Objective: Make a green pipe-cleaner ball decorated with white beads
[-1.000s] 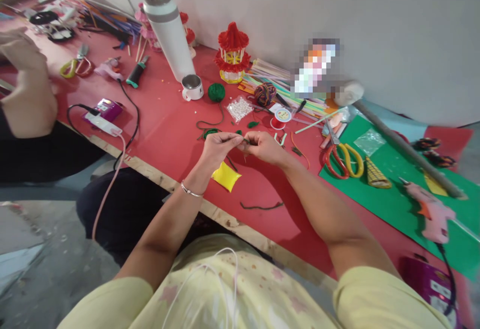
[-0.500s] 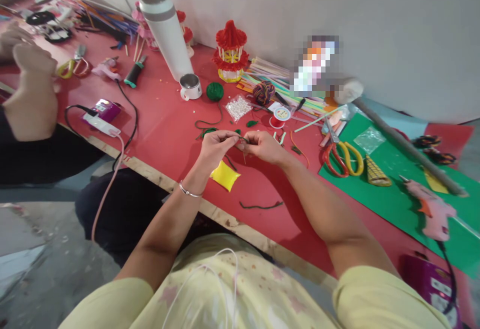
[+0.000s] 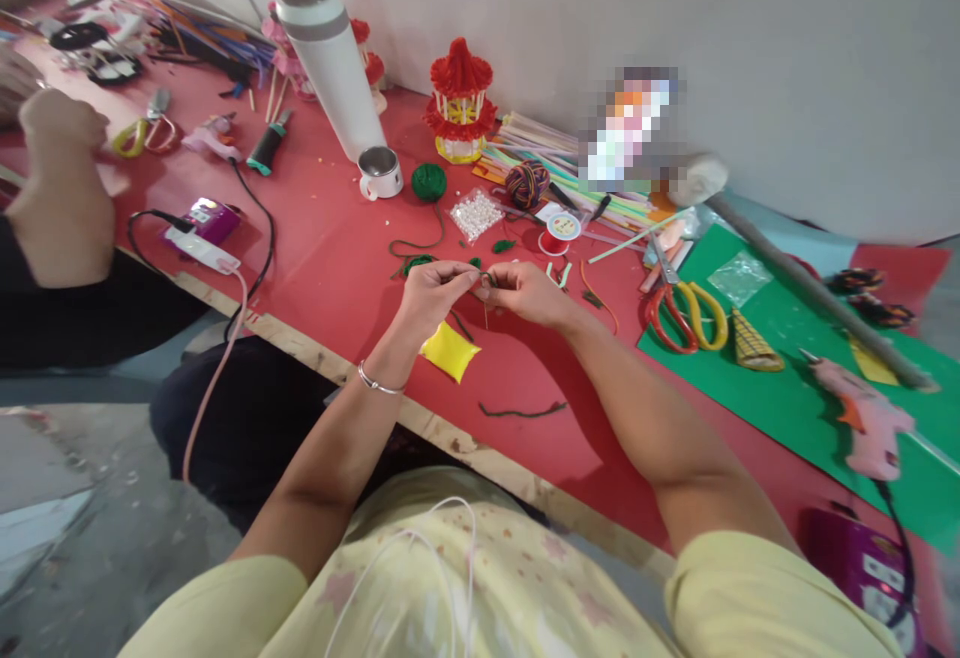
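My left hand (image 3: 435, 296) and my right hand (image 3: 527, 293) meet above the red table, each pinching a thin dark green yarn (image 3: 486, 281) between thumb and fingers. A short thin end hangs below the fingertips. Just below my left hand lies a yellow packet (image 3: 451, 351). A loose dark green strand (image 3: 523, 412) rests nearer the table edge. Beyond my hands are a green yarn ball (image 3: 429, 182), a bag of white beads (image 3: 476, 215) and a spool of red thread (image 3: 561, 232).
A white bottle (image 3: 330, 58) and metal cup (image 3: 380, 172) stand behind. On the right lie scissors (image 3: 686, 313), a stick (image 3: 817, 288) and a pink glue gun (image 3: 862, 418). At left, another person's arm (image 3: 64, 188) rests near a purple power box (image 3: 214, 222).
My hands have barely moved; the yarn between the fingertips has shifted slightly. The other person's hand at the left has moved a little left and down.
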### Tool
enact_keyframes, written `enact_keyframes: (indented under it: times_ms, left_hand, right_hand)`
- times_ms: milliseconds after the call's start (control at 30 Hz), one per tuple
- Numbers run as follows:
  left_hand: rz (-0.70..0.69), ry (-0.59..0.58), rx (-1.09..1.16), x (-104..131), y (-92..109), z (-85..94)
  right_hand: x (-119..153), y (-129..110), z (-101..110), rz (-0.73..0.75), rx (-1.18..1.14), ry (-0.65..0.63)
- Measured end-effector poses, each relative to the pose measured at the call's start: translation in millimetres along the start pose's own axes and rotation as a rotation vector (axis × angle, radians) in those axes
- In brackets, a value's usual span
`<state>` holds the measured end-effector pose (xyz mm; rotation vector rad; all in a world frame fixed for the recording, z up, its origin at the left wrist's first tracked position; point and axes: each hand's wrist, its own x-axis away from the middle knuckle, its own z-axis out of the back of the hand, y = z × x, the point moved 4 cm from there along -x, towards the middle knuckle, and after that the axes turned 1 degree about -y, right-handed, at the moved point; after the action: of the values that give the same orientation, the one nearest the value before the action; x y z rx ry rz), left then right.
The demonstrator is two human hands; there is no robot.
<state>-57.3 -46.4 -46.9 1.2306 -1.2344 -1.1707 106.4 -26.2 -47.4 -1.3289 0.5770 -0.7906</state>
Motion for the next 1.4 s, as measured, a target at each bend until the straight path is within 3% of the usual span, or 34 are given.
enact_keyframes:
  times_ms: [167,400,767,1000,1233,1400]
  left_hand:
    - [-0.024,0.062,-0.047,-1,-1,3.5]
    - [-0.041,-0.043,-0.002,-1,-2,-1.0]
    - [-0.073,0.05,-0.137,-3,-2,5.7]
    - [-0.031,-0.03,-0.007,-1,0,-1.0]
    - [-0.105,0.012,-0.147,-3,0,2.6]
    - [-0.055,0.057,-0.102,-3,2,3.7]
  right_hand:
    - [1,0,0,-0.011,0.021,-0.018]
    - [1,0,-1,-0.018,-0.017,-0.032]
    - [1,-5,1,-0.017,-0.018,-0.025]
    - [2,-5,0,-0.039,-0.04,-0.026]
    - [2,-6,0,-0.05,-0.05,-0.021]
    - [2,-9,0,-0.052,-0.055,-0.036]
